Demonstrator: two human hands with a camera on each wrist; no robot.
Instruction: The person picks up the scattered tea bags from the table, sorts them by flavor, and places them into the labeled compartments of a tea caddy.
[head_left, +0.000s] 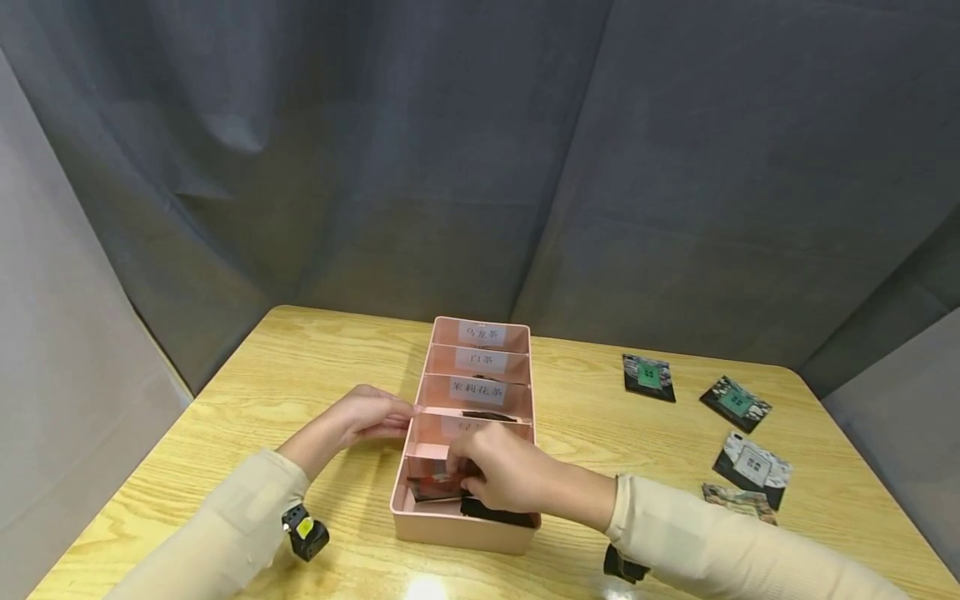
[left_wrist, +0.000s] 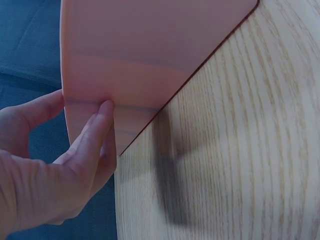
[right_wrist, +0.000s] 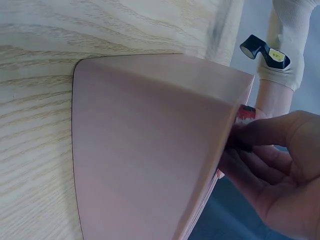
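Note:
A pink divided box point(head_left: 457, 533) stands mid-table, its compartments bearing white paper labels with Chinese names of teas. My left hand point(head_left: 372, 414) rests on its left side; in the left wrist view straight fingers point(left_wrist: 95, 130) touch the outer wall and another fingertip meets the rim. Over the front compartment, my right hand point(head_left: 504, 468) reaches down with curled fingers, pinching a black tea packet point(head_left: 497, 511). The right wrist view shows thumb and fingers together at the rim, the packet largely hidden. A red-patterned tea packet point(head_left: 435, 483) leans in that same compartment, left of my right hand.
Several tea packets lie spread on the right of the wooden table point(head_left: 592, 433): two green-labelled packets point(head_left: 648, 377) farther back, a grey-and-white packet point(head_left: 752, 468), and a brownish one point(head_left: 741, 502) partly behind my right sleeve. Dark edges of packets point(head_left: 489, 416) show in compartments farther back.

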